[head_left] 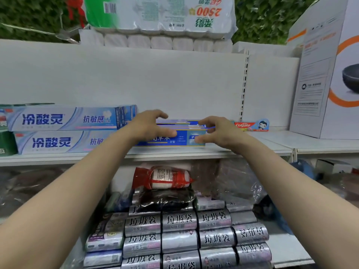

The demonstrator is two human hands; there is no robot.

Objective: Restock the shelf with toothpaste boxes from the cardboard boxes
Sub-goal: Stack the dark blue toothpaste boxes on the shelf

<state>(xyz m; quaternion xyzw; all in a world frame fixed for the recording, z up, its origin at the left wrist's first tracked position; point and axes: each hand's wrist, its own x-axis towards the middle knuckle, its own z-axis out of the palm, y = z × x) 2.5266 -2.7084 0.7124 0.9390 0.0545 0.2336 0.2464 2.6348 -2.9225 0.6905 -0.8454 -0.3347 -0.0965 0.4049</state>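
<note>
A short stack of blue toothpaste boxes lies lengthwise on the white middle shelf. My left hand grips its left end, thumb on the front face and fingers arched over the top. At the right end my right hand holds the stack the same way, fingers curled over the top edge. Pale blue toothpaste boxes are stacked two high just to the left. A small red Colgate box lies at the back right. No cardboard supply box shows.
A tall white carton printed with a bowl stands on the shelf at the right. Toilet-paper packs sit on top of the unit. The lower shelf holds silver trash-bag rolls and a red packet.
</note>
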